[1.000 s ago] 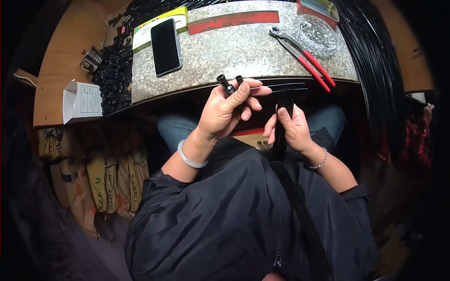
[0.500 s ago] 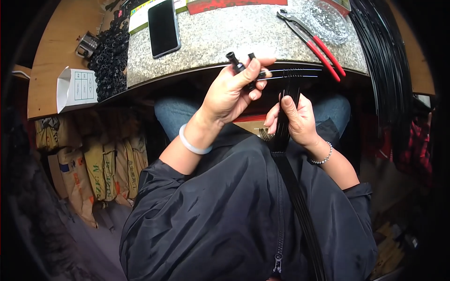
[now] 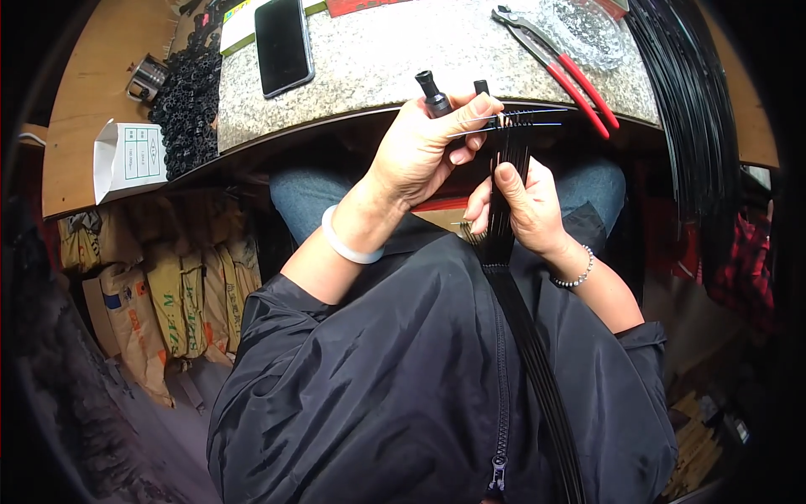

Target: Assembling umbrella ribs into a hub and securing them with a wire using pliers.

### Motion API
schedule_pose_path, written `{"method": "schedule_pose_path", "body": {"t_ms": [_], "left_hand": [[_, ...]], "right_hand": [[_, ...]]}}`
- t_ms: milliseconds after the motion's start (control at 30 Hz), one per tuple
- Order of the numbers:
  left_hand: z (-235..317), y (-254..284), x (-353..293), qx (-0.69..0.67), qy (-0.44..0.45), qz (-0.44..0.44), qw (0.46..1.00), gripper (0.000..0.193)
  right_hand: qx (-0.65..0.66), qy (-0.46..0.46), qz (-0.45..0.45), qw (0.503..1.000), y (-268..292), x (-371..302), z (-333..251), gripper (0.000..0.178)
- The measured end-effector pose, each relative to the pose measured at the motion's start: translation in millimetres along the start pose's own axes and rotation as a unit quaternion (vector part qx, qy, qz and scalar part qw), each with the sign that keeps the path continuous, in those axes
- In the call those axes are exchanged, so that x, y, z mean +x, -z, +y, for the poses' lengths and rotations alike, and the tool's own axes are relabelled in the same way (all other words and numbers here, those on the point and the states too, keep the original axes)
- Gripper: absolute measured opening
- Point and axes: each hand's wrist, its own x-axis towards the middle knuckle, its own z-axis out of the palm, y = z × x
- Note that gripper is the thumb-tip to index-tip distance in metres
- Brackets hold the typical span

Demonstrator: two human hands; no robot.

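Note:
My left hand [image 3: 403,155] is closed around a black tool with a ridged round end [image 3: 432,92]; a smaller black end [image 3: 481,87] shows beyond the fingers. From this grip two thin, pale metal rods [image 3: 547,124] run to the right. Small dark loops [image 3: 516,120] sit along the rods, and my left thumb and fingertips are at their left end. My right hand [image 3: 534,210] pinches a flat bundle of thin black strands [image 3: 501,227] below the rods. That bundle runs down over my dark jacket. Its exact link to the loops is hard to make out.
On the stone slab [image 3: 361,59] lie a phone [image 3: 283,46] and red-handled pliers [image 3: 579,88], beside a clear dish [image 3: 579,34]. Small black parts [image 3: 197,109] are heaped at left near a white box [image 3: 130,160]. Long black strands [image 3: 684,101] hang over the right edge.
My left thumb and fingertips have moved right along the rods to the loops. The right hand keeps its pinch on the strands. The whole view has shifted slightly.

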Motion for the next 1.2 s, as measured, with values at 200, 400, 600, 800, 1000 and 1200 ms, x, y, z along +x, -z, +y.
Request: {"method": "schedule_pose_path", "body": {"t_ms": [200, 400, 600, 800, 1000, 1200], "left_hand": [[-2, -3, -1, 0.031, -0.012, 0.023, 0.999, 0.028], [-8, 4, -20, 0.019, -0.055, -0.031, 0.998, 0.054], [-7, 8, -19, 0.017, -0.05, -0.038, 0.998, 0.051], [-11, 7, -17, 0.038, -0.063, -0.01, 0.997, 0.048], [-20, -16, -15, 0.152, -0.156, 0.086, 0.972, 0.034], [-19, -13, -13, 0.1, -0.119, 0.028, 0.987, 0.032]], "right_hand": [[-0.007, -0.011, 0.0, 1.0, 1, 1, -2, 0.036], [0.002, -0.008, 0.003, 1.0, 5, -1, -2, 0.036], [0.001, -0.012, -0.009, 1.0, 3, 1, -1, 0.035], [0.015, 0.003, -0.002, 1.0, 0, 0, -4, 0.034], [0.008, 0.034, -0.011, 0.999, -1, -1, -2, 0.038], [-0.022, 0.026, -0.016, 0.999, 1, -5, -3, 0.05]]}}
